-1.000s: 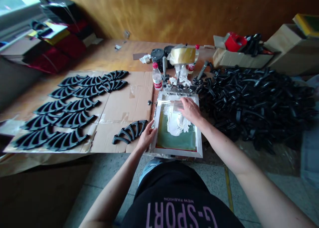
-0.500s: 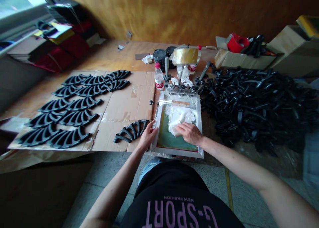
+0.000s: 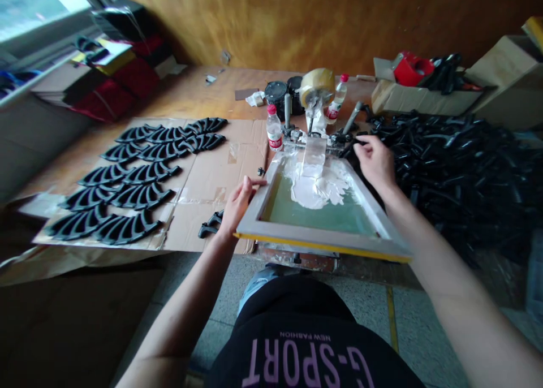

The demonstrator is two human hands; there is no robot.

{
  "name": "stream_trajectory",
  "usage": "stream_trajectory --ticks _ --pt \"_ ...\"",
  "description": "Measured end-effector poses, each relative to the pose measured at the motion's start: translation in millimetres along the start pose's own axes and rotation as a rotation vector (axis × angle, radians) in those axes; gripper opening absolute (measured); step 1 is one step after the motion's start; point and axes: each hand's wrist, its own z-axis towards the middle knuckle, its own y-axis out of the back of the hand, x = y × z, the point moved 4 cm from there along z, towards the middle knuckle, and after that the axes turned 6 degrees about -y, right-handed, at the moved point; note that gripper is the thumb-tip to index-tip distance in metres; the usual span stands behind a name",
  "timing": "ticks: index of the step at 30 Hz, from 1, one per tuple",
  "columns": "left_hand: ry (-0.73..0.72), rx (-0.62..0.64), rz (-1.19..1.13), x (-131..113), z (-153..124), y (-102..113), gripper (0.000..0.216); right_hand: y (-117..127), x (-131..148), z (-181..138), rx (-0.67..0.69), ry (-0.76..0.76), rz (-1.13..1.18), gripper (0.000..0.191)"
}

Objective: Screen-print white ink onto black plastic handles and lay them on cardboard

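A screen-printing frame (image 3: 322, 229), its near edge raised and tilted, carries white ink (image 3: 318, 190) on its green mesh. A flat clear squeegee blade (image 3: 314, 155) stands in the ink toward the far side. My left hand (image 3: 238, 206) is beside the frame's left rail, thumb and index finger stretched out; its other fingers are hidden. Partly behind that hand lies a curved black plastic handle (image 3: 208, 225) on the cardboard. My right hand (image 3: 375, 160), right of the frame's far end, pinches a black plastic handle (image 3: 351, 146) beside a heap of such handles (image 3: 449, 179).
Rows of black handles (image 3: 139, 195) cover the left of the cardboard sheet (image 3: 199, 190). Behind the frame stand bottles (image 3: 274, 130), black tubs (image 3: 276, 94), a tape roll (image 3: 317, 88) and metal clamp posts (image 3: 288, 112). Cartons (image 3: 424, 99) are at back right.
The frame's near edge has come up off the table. My right hand has let go of the squeegee and moved right and away to the heap's edge. My left hand has shifted slightly left.
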Motion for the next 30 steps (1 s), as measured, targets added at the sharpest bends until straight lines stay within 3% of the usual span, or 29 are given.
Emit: stream_trajectory --ticks 2,4,8,11,13,14,16,17,20,23,27,30 --pt "-0.158 -0.027 -0.089 -27 20 -8 0.051 -4 -36 -11 0.032 -0.132 -0.006 0.027" --pt "-0.256 -0.045 -0.152 -47 40 -17 0.046 -28 -55 -40 0.211 -0.129 -0.056 0.022" --pt "-0.253 -0.098 -0.194 -59 55 -30 0.045 -84 -36 -111 0.448 0.106 -0.153 0.024" --pt "-0.168 -0.113 -0.192 -28 25 -38 0.042 -99 -9 -136 0.535 0.180 -0.323 0.015" --pt "0.077 0.020 -0.144 12 -10 -50 0.048 -97 8 -140 0.576 0.130 -0.353 0.014" --pt "0.256 0.145 -0.123 35 -30 -59 0.053 -95 19 -142 0.580 0.125 -0.329 0.015" --pt "0.441 0.183 -0.179 69 -63 -66 0.057 -94 49 -152 0.546 0.195 -0.234 0.015" --pt "0.468 0.132 -0.219 81 -74 -65 0.054 -96 67 -160 0.525 0.268 -0.180 0.016" --pt "0.405 -0.189 -0.237 102 -84 -29 0.043 -114 126 -193 0.548 0.542 -0.048 0.019" --pt "0.394 -0.440 -0.140 122 -86 42 0.039 -143 171 -212 0.639 0.716 0.051 0.018" --pt "0.571 -0.552 0.192 163 -98 135 0.041 -197 201 -201 0.712 0.714 -0.040 0.025" --pt "0.694 -0.494 0.388 190 -99 166 0.045 -238 209 -193 0.785 0.663 -0.239 0.027"
